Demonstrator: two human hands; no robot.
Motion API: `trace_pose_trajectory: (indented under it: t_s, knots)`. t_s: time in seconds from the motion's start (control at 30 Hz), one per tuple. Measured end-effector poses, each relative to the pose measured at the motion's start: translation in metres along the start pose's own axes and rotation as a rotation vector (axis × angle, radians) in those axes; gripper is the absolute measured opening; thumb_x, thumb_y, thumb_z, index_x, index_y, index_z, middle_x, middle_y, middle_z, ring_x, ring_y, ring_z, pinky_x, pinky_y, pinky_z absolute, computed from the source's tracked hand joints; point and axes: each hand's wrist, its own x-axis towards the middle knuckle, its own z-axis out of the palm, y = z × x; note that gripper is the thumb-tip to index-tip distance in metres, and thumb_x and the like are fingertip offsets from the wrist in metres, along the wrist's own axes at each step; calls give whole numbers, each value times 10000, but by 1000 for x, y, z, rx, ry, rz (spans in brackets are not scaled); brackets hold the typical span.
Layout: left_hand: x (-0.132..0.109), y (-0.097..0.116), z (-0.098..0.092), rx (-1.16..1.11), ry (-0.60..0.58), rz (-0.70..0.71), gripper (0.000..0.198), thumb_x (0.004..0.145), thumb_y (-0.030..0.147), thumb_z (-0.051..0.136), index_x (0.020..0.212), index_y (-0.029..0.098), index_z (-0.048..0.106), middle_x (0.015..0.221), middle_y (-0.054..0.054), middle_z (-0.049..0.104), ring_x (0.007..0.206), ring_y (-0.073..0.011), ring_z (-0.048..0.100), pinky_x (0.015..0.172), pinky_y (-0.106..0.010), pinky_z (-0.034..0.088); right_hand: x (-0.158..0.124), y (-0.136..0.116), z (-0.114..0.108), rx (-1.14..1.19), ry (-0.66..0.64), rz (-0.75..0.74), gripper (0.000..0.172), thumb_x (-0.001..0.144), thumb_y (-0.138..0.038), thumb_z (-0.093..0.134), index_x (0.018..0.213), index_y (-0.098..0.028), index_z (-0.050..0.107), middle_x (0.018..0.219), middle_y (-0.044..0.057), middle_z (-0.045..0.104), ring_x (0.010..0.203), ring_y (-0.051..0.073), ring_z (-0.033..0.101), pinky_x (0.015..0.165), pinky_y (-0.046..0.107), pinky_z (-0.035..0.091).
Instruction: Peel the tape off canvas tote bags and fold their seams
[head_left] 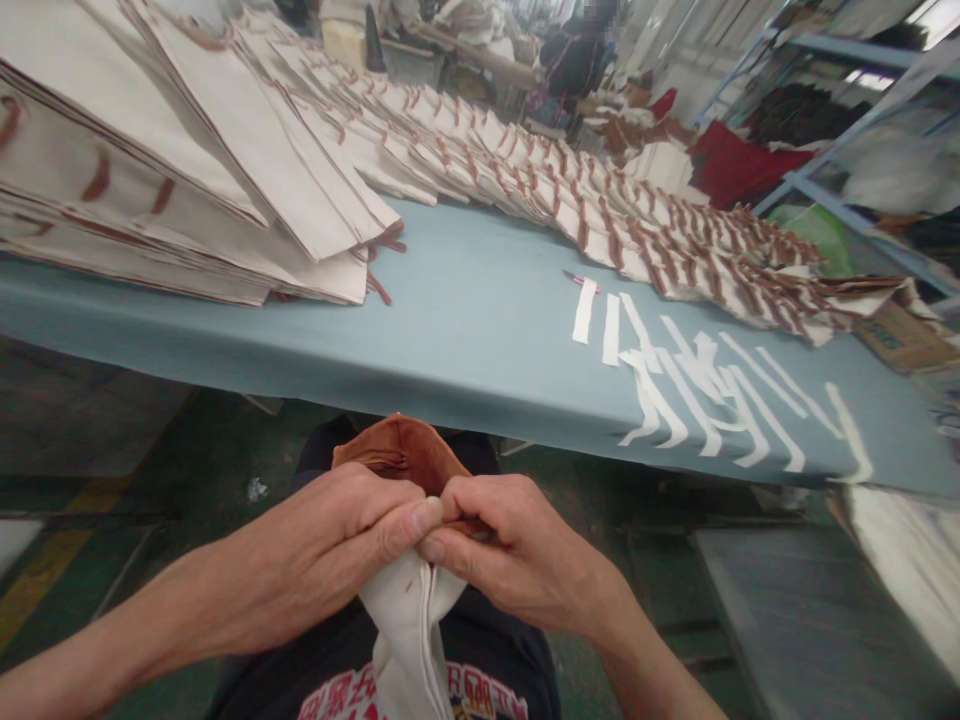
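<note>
Close to my body, both hands grip one sewn fabric piece, cream cloth (409, 620) with a brown part (401, 450) beyond the fingers. My left hand (367, 520) is closed on it, thumb pressed along the top. Beside it, my right hand (502, 545) pinches the same piece between thumb and curled fingers, the two hands nearly touching. A seam with a brown edge runs down the cream cloth towards my lap. The fingers cover the part where cream and brown meet.
Ahead stands a table with a blue-grey cover (465, 320). Stacked cream pieces (187, 190) lie at left, and long overlapping rows (600, 210) with brown strips stretch right. White strips (690, 380) lie near a small pointed tool (581, 281). A blue shelf rack (832, 165) and a person (574, 65) are beyond.
</note>
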Motion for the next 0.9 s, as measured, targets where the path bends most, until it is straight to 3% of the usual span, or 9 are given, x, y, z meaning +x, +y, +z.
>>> trace_pose_trajectory:
  t_s: [0.13, 0.27, 0.47, 0.63, 0.77, 0.9]
  knots:
    - [2, -4, -1, -286, -162, -118, 559, 1142, 643, 474, 766, 229, 484, 730, 58, 413, 632, -133, 369, 541, -260, 318, 2, 1, 3, 141, -36, 64, 389, 1041, -406, 738, 755, -217, 552, 668, -87, 443, 592, 93, 366, 584, 252, 282]
    - [1, -13, 2, -363, -151, -114, 643, 1126, 760, 454, 764, 229, 457, 726, 61, 369, 630, -127, 318, 540, -268, 274, 3, 5, 10, 238, -37, 106, 484, 1029, -540, 778, 752, -222, 540, 641, -94, 411, 574, 91, 326, 539, 246, 259]
    - [3, -26, 4, -397, -136, -97, 636, 1116, 736, 559, 750, 221, 485, 689, 76, 363, 599, -115, 304, 520, -269, 241, 2, 11, 17, 273, 23, 67, 390, 1025, -420, 794, 775, -208, 583, 642, -93, 428, 570, 88, 358, 537, 240, 273]
    - [5, -33, 1, -305, -168, -98, 610, 1132, 710, 538, 762, 231, 456, 713, 75, 374, 619, -125, 337, 540, -269, 274, 1, 13, 18, 242, 64, 108, 292, 1005, -322, 740, 774, -201, 607, 647, -80, 470, 584, 96, 388, 552, 244, 288]
    - [0, -33, -4, -126, -175, -66, 551, 1181, 620, 435, 792, 231, 464, 775, 48, 457, 695, -149, 444, 619, -268, 362, 0, 13, 15, 254, 21, 136, 252, 998, -308, 708, 787, -200, 624, 644, -78, 476, 583, 99, 380, 546, 234, 288]
    - [-2, -31, -6, -70, -167, -65, 538, 1174, 597, 441, 780, 231, 478, 760, 44, 480, 698, -155, 479, 633, -275, 375, -1, 14, 14, 256, -8, 143, 195, 998, -289, 678, 828, -197, 650, 659, -65, 510, 588, 107, 407, 556, 233, 310]
